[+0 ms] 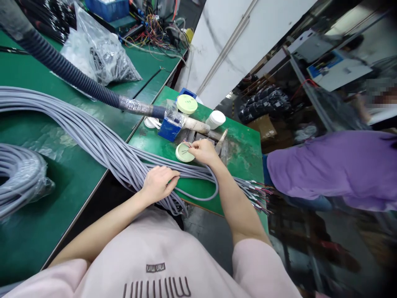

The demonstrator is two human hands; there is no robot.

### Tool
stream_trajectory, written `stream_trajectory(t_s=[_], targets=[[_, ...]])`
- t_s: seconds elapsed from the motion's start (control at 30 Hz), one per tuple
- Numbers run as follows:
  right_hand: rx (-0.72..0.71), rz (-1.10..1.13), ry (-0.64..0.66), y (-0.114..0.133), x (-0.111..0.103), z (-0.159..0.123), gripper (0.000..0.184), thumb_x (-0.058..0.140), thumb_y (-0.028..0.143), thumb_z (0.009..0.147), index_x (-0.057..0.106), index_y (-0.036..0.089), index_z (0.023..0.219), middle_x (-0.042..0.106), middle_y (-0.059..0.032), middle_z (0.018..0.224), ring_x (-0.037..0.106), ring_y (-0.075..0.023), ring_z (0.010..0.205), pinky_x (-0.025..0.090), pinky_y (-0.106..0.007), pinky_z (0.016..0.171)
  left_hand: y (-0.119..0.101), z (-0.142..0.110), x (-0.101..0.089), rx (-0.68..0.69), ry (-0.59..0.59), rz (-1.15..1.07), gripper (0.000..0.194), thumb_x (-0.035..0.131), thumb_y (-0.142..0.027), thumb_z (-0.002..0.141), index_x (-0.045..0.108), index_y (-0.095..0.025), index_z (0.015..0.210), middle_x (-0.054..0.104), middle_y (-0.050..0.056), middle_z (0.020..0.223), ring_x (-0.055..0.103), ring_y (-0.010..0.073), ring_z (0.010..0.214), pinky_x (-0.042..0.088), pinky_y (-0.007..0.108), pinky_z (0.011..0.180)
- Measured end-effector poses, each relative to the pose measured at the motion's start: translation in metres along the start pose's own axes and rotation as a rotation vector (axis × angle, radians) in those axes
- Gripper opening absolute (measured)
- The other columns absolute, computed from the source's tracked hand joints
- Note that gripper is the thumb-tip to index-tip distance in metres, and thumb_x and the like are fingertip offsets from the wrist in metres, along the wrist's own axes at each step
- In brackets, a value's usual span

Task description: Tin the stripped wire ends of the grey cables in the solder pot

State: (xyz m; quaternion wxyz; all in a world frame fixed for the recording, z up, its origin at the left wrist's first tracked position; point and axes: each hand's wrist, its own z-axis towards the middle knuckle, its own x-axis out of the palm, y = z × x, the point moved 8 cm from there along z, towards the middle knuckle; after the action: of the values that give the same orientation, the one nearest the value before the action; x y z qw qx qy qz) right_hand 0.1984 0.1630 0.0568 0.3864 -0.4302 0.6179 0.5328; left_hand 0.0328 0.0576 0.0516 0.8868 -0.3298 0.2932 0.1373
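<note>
Thin coloured wires at the stripped end of a grey cable (216, 182) are pinched in my right hand (203, 151). The wire tips reach into a small round pale dish (182, 155); what lies in it is hard to make out. From that hand the cable bends down in a loop and runs back to the left. My left hand (159, 183) is closed over the bundle of grey cables (124, 159), its thumb and forefinger close together. At the table's right edge lie several stripped cable ends (259, 192) with dark and reddish wires.
A ribbed hose (93, 89) hangs over the green table (245, 145), its nozzle above metal blocks. Around it stand a blue box (170, 129), a pale round lid (187, 104) and a white jar (216, 119). A person in purple (335, 165) is at the right.
</note>
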Motion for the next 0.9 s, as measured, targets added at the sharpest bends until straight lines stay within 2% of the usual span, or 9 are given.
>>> stream_trajectory(t_s=[0.23,0.4,0.5,0.6,0.73,0.9], targets=[[0.023,-0.082,0.023,-0.001,0.008,0.004,0.017,0.051,0.022,0.065,0.061,0.018,0.052,0.048,0.0006,0.052,0.041,-0.0125,0.055,0.025,-0.026,0.052,0.000,0.000,0.000,0.000,0.004,0.001,0.014,0.050,-0.023,0.092,0.064,-0.018,0.091,0.068,0.001,0.073,0.059,0.0139,0.066,0.036,0.030,0.061],[-0.013,0.039,-0.056,-0.008,-0.013,-0.004,0.018,0.050,0.025,0.064,0.056,0.016,0.049,0.044,0.0009,0.050,0.040,-0.0114,0.054,0.025,-0.026,0.053,0.000,0.000,-0.001,0.001,-0.006,-0.006,0.015,0.050,-0.022,0.092,0.064,-0.017,0.091,0.068,0.001,0.072,0.059,0.0138,0.065,0.037,0.030,0.061],[0.013,0.159,-0.168,-0.033,-0.034,-0.011,0.022,0.051,0.029,0.064,0.052,0.016,0.047,0.039,0.0020,0.048,0.036,-0.0102,0.052,0.024,-0.026,0.052,0.000,0.001,-0.001,-0.005,-0.003,-0.004,0.017,0.049,-0.023,0.093,0.064,-0.018,0.090,0.069,0.002,0.072,0.059,0.0137,0.064,0.037,0.030,0.060],[0.135,0.200,-0.251,-0.073,-0.043,-0.012,0.022,0.054,0.032,0.063,0.057,0.015,0.049,0.043,0.0020,0.046,0.038,-0.0106,0.051,0.027,-0.026,0.051,0.000,0.001,0.000,-0.007,0.011,0.004,0.017,0.049,-0.024,0.093,0.065,-0.018,0.090,0.069,0.002,0.071,0.059,0.0137,0.063,0.037,0.030,0.060],[0.269,0.176,-0.283,-0.115,-0.034,-0.003,0.022,0.056,0.030,0.062,0.066,0.013,0.053,0.052,-0.0004,0.047,0.046,-0.0128,0.052,0.031,-0.025,0.052,0.000,0.002,0.001,0.001,0.016,0.000,0.015,0.050,-0.023,0.093,0.064,-0.018,0.091,0.069,0.002,0.071,0.058,0.0135,0.063,0.037,0.030,0.060],[0.329,0.165,-0.285,-0.135,-0.022,0.010,0.021,0.057,0.026,0.061,0.073,0.011,0.059,0.057,-0.0022,0.048,0.051,-0.0148,0.054,0.035,-0.026,0.053,-0.001,0.002,0.001,0.007,0.004,-0.002,0.013,0.051,-0.022,0.092,0.064,-0.018,0.091,0.068,0.001,0.071,0.057,0.0137,0.063,0.036,0.029,0.060]])
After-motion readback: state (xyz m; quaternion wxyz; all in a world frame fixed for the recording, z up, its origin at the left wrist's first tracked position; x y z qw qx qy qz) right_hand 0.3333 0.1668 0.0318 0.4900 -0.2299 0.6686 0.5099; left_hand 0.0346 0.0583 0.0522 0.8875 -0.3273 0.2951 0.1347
